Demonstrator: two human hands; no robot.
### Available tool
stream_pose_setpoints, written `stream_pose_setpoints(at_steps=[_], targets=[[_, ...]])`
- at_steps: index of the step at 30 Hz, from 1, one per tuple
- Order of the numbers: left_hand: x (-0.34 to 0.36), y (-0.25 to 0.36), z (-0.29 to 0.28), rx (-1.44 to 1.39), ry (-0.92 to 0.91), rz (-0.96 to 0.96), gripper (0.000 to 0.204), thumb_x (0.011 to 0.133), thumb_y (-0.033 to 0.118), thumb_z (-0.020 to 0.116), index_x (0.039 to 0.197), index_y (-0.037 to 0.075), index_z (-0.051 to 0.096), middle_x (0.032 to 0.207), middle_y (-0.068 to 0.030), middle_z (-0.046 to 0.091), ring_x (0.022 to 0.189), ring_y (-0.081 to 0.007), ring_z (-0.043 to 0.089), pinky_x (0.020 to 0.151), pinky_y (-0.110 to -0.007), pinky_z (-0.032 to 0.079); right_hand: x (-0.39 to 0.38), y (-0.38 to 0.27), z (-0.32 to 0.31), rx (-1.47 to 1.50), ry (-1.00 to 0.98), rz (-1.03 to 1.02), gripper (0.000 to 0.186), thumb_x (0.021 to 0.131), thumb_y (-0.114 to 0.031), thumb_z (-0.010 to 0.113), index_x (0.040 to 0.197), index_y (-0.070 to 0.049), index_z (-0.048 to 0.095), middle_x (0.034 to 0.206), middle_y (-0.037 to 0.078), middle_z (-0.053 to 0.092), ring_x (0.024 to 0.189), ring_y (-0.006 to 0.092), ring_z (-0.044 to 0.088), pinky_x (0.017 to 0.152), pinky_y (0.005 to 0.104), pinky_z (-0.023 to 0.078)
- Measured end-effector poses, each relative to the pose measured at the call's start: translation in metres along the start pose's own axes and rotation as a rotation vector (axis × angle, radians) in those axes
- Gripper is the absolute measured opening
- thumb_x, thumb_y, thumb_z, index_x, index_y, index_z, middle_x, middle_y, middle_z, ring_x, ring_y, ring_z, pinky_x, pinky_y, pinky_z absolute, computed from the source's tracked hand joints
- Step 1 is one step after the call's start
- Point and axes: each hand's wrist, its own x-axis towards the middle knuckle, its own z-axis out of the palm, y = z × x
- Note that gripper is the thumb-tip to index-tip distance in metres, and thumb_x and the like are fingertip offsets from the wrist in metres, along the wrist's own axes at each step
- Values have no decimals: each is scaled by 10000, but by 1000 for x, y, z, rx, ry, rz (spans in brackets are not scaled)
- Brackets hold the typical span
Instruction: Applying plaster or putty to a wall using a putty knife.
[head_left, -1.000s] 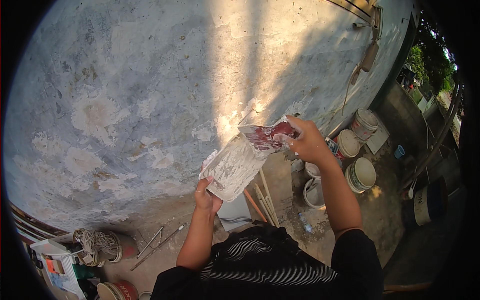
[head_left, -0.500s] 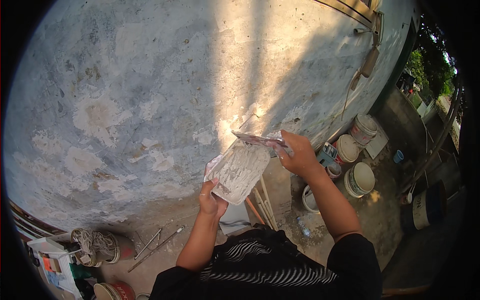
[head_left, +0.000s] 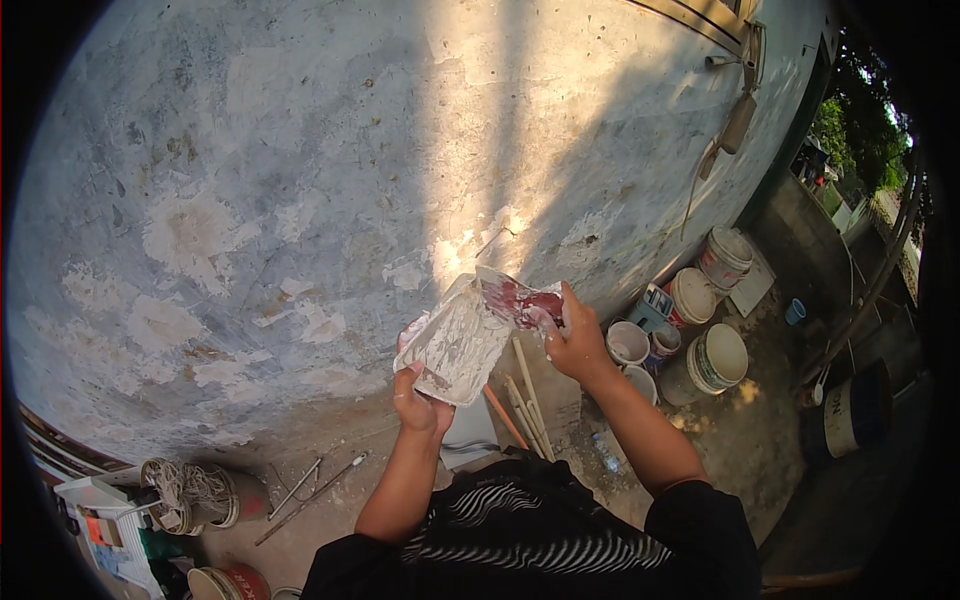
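White paste [head_left: 468,335] coats your tray [head_left: 436,314], which is out in front of your chest, near end in your left hand [head_left: 415,400]: thumb over the rim, fingers underneath. Tray looks thin-walled, fairly stiff, light by itself; the paste load probably makes the far end want to dip. Rim likely slick where smeared, so best hold is the near end, palm well under. Your right hand [head_left: 578,345] grasps the scraper [head_left: 520,302], smaller, red-brown, smeared, its blade at the tray's upper right end, probably touching. Should be light, flat, maybe a bit springy; hold it by the end away from the blade and watch for slippery fingers. Neither looks fragile, but soft paste could drop.

Around you: patchy blue-grey wall [head_left: 300,150] just past the tray, gap hard to judge, main limit on forward reach. Dark drum [head_left: 872,410] with a pale band, far right, well apart. Buckets [head_left: 722,350] clustered on your right, in the way of a step there; one more at lower left holds tangled cord [head_left: 190,482]. Long sticks [head_left: 530,412] below your hands, trip risk. Clear bottle [head_left: 606,452] near them, blue cup [head_left: 795,311] out beyond the buckets
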Motion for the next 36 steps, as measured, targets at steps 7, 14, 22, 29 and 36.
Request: stream_pose_setpoints(at_steps=[7, 14, 22, 29, 36], targets=[[-1, -4, -6, 19, -55, -6, 765, 709, 306, 512, 1395, 9, 353, 1382, -220, 446, 1277, -382, 449, 1079, -482, 362, 11, 2, -19, 102, -100, 15, 282, 837, -156, 660, 1047, 26, 612, 729, 211, 623, 624, 370, 612, 570, 388, 478], [-8, -6, 7, -1, -92, 104, 740, 678, 243, 556, 1355, 31, 343, 1305, -194, 462, 1237, -351, 469, 1072, -462, 367, 1, -12, -7, 38, -85, -13, 145, 870, -155, 632, 936, -30, 663, 687, 181, 610, 565, 340, 577, 535, 365, 455], [0, -16, 0, 32, -102, 169, 732, 681, 243, 555, 1345, 17, 346, 1286, -186, 472, 1221, -335, 479, 1056, -442, 382, -27, -19, 21, 282, -70, 207, 129, 888, -85, 611, 966, 8, 656, 738, 53, 669, 637, 88, 574, 577, 291, 460], [9, -30, -10, 97, -131, 248, 719, 706, 256, 571, 1341, 2, 347, 1277, -182, 481, 1214, -321, 487, 1054, -422, 378, -39, -27, 26, 430, -64, 334, 117, 861, -73, 592, 904, 18, 651, 668, 112, 630, 579, 133, 547, 563, 325, 445], [17, -46, -6, 11, -76, 180, 676, 733, 179, 546, 1354, 12, 337, 1295, -178, 474, 1232, -322, 475, 1065, -433, 371, -30, -2, 8, 341, -145, 348, 122, 870, -100, 616, 921, 3, 657, 678, 121, 636, 558, 163, 553, 543, 328, 435]])
